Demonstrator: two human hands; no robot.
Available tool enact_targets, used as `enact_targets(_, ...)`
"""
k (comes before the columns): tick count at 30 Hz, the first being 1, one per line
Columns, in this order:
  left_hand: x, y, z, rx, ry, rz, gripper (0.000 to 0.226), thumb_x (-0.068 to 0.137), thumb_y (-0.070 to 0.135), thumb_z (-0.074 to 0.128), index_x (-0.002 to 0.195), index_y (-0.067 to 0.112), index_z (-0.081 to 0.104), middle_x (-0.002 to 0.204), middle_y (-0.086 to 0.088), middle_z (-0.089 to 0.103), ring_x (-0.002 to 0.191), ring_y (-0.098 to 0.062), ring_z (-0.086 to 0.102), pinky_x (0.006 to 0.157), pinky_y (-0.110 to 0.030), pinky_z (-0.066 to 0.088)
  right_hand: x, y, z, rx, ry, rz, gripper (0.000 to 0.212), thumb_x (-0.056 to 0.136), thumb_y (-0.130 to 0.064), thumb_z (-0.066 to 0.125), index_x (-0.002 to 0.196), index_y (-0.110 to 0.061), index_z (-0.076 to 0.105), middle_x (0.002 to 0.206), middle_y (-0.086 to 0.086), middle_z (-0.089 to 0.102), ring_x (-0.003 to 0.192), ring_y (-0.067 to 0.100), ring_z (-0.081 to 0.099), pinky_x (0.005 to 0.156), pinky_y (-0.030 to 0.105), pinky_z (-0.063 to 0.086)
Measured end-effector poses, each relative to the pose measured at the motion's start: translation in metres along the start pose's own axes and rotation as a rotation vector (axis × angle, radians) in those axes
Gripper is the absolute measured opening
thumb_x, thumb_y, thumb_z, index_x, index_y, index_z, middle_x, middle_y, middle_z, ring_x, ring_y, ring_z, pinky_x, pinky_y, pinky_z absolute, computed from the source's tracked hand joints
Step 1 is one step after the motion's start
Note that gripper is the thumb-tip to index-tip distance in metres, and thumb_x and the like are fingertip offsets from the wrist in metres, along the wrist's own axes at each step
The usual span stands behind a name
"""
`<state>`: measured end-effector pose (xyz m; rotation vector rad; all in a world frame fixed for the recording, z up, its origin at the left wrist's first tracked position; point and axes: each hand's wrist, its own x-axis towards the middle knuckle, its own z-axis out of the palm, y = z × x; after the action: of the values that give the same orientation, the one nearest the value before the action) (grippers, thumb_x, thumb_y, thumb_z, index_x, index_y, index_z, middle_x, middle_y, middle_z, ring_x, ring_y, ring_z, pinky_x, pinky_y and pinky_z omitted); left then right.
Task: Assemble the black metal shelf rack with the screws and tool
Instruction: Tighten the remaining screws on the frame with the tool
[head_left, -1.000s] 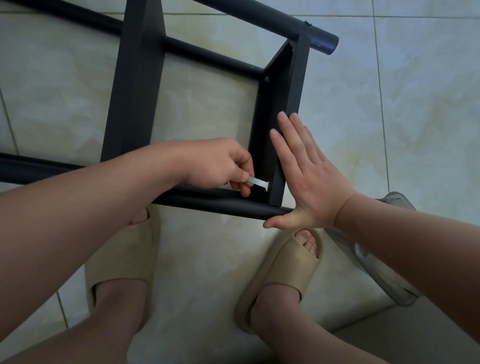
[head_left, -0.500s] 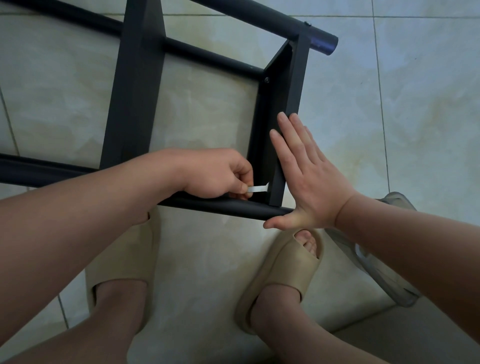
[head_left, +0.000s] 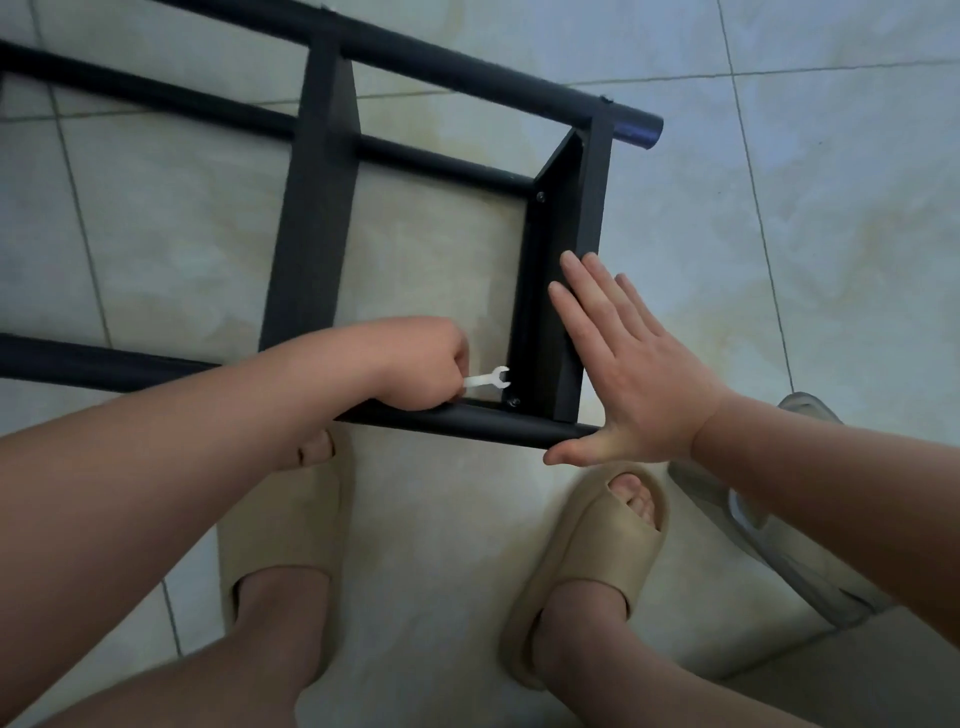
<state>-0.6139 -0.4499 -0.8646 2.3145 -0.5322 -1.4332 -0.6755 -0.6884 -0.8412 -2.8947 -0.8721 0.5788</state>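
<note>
The black metal shelf rack (head_left: 311, 249) lies on its side on the tiled floor, its tubes running left to right. My left hand (head_left: 415, 364) grips a small white wrench (head_left: 491, 378); its open jaw is just above a screw (head_left: 514, 401) at the near corner of the end panel (head_left: 561, 270). A second screw (head_left: 541, 196) sits at the panel's far corner. My right hand (head_left: 628, 364) presses flat against the end panel's outer face, fingers straight, thumb against the near tube (head_left: 467, 421).
My feet in beige slippers (head_left: 587, 561) stand just in front of the near tube. A clear plastic bag (head_left: 779, 535) lies on the floor at the right, under my right forearm. Pale floor tiles surround the rack.
The view has tilted, so more of the rack's far side shows. The wrench has swung up off the corner, so its open jaw and the screw below it now show. My right hand stays flat on the panel.
</note>
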Motion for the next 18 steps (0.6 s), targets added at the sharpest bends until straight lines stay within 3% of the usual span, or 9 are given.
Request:
enact_targets(5,-0.034,0.004,-0.036,0.019,0.206,-0.119,0.018,0.09,0.017,0.052,0.09,0.015,0.07,0.092,-0.004,0.073,0.085,-0.026,0.066,0.079,-0.04,0.057,0.001,-0.011,-0.042,0.117,-0.142,0.103,0.136,0.063,-0.103,0.033,0.163,-0.019,-0.006,0.165,-0.002,-0.03,0.154,0.018,-0.025,0.126,0.039,-0.009)
enact_targets(8,-0.044,0.02,-0.065,0.028,0.426,-0.073,0.017,0.092,0.021,0.05,0.09,0.02,0.067,0.092,-0.001,0.07,0.085,-0.025,0.064,0.077,-0.04,0.056,0.015,-0.013,-0.068,0.172,-0.088,0.158,0.117,0.078,-0.084,0.052,0.163,-0.024,-0.001,0.171,-0.004,-0.009,0.156,0.016,-0.015,0.127,0.037,-0.002)
enact_targets(10,-0.04,0.033,-0.088,0.06,0.603,-0.032,0.014,0.094,0.023,0.047,0.094,0.022,0.061,0.098,0.001,0.066,0.089,-0.025,0.06,0.073,-0.036,0.047,0.031,-0.006,-0.086,0.202,-0.041,0.217,0.106,0.085,-0.067,0.064,0.163,-0.025,0.005,0.171,-0.004,0.006,0.157,0.016,-0.005,0.127,0.037,0.006)
enact_targets(13,-0.021,0.05,-0.127,0.15,0.788,0.015,0.012,0.097,0.018,0.043,0.103,0.02,0.053,0.11,-0.005,0.059,0.103,-0.031,0.051,0.077,-0.038,0.034,0.061,0.015,-0.11,0.255,0.049,0.323,0.096,0.088,-0.052,0.071,0.162,-0.026,0.015,0.167,-0.003,0.022,0.156,0.018,0.007,0.123,0.042,0.015)
enact_targets(15,-0.004,0.055,-0.152,0.188,0.821,0.003,0.016,0.096,0.013,0.042,0.109,0.016,0.051,0.113,-0.008,0.058,0.103,-0.032,0.049,0.077,-0.038,0.033,0.082,0.032,-0.117,0.277,0.074,0.388,0.092,0.089,-0.048,0.071,0.161,-0.026,0.018,0.165,-0.002,0.027,0.155,0.02,0.011,0.121,0.043,0.018)
enact_targets(18,0.026,0.054,-0.176,0.16,0.737,-0.088,0.015,0.097,0.013,0.04,0.11,0.014,0.047,0.106,-0.009,0.057,0.092,-0.031,0.05,0.072,-0.037,0.034,0.108,0.057,-0.111,0.256,-0.019,0.474,0.093,0.089,-0.048,0.071,0.161,-0.026,0.017,0.165,0.0,0.026,0.154,0.023,0.014,0.12,0.044,0.021)
